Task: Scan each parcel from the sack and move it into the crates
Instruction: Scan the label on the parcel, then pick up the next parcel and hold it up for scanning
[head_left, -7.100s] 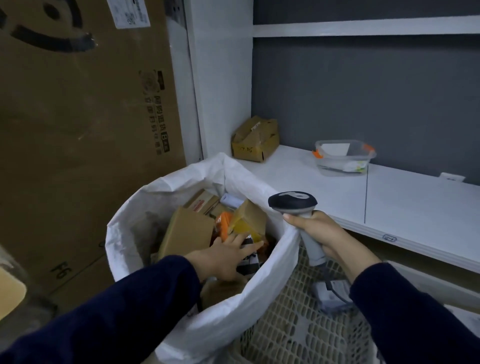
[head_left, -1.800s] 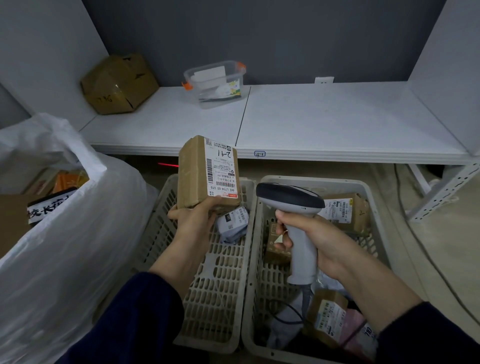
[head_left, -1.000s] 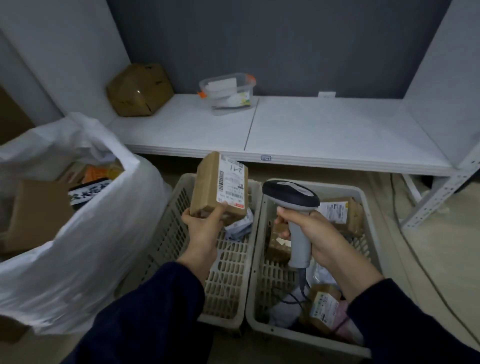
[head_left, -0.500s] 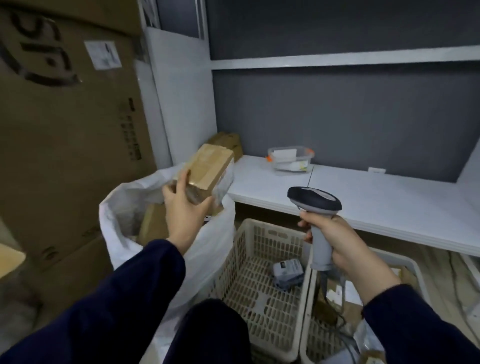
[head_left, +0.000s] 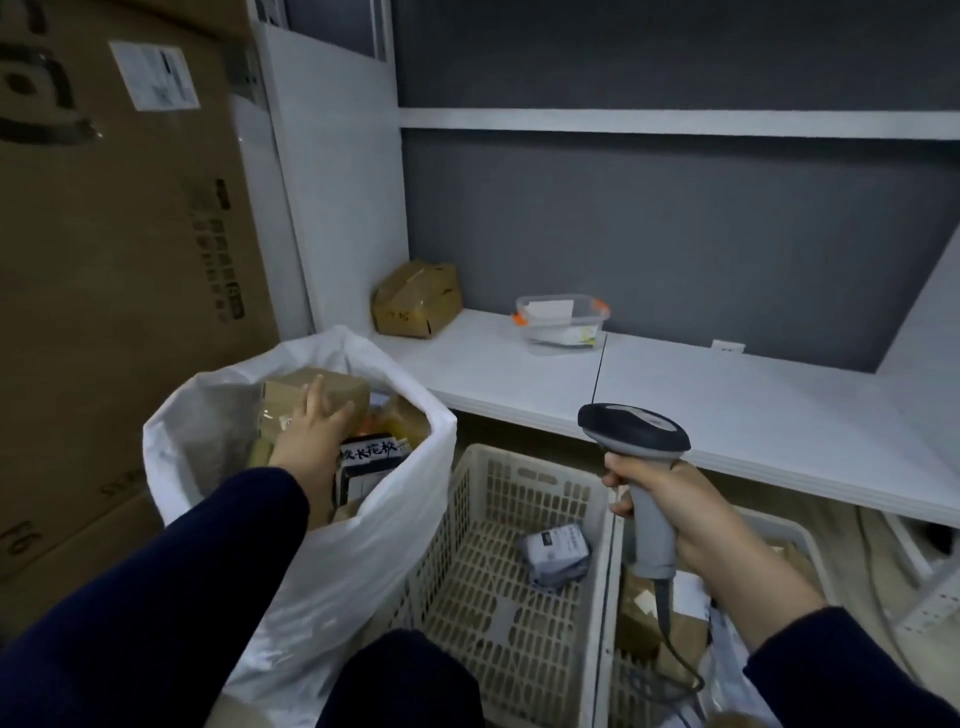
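One brown parcel (head_left: 283, 389), raised beside the scanner (head_left: 634, 431) a second ago, lies back in the sack (head_left: 363, 545) under the straight fingers (head_left: 318, 389) of my left grip (head_left: 311, 431); my right grip (head_left: 670, 499) clasps the scanner. It probably needs rescanning.

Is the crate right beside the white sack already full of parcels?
No: the crate beside the sack shows only one small grey parcel lying on its slotted floor.
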